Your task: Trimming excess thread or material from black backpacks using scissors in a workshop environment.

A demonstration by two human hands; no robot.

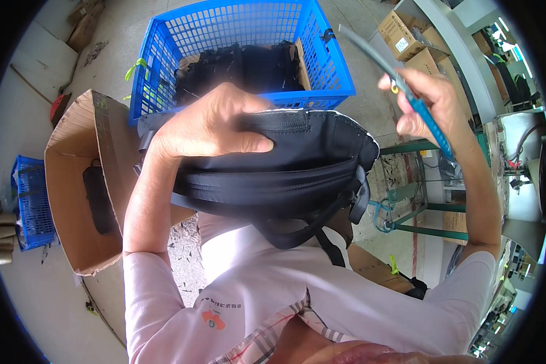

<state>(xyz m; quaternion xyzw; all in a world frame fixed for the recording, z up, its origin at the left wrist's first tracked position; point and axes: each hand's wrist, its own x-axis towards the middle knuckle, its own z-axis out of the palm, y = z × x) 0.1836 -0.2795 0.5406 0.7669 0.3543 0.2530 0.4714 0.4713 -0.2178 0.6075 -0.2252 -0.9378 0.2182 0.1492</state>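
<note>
A black bag [327, 142] with zippers, straps and a pale raw edge along its top lies across my lap. My left hand [215, 124] grips its upper left part, thumb on the front panel near a zipper, the other fingers partly hidden. Raised to the right of the bag, apart from it, my right hand [428, 100] is closed around a long slim tool [429, 121]. The tool has a teal handle and a thin grey-green shaft pointing up and left, with a small yellow piece near their joint. Its exact kind I cannot make out.
A blue plastic crate [337, 73] holding black pieces stands just beyond the bag. An open cardboard box [73, 158] with a dark item inside is at left, beside a smaller blue crate [33, 203]. A green metal frame [428, 206] and more cartons [400, 33] stand at right.
</note>
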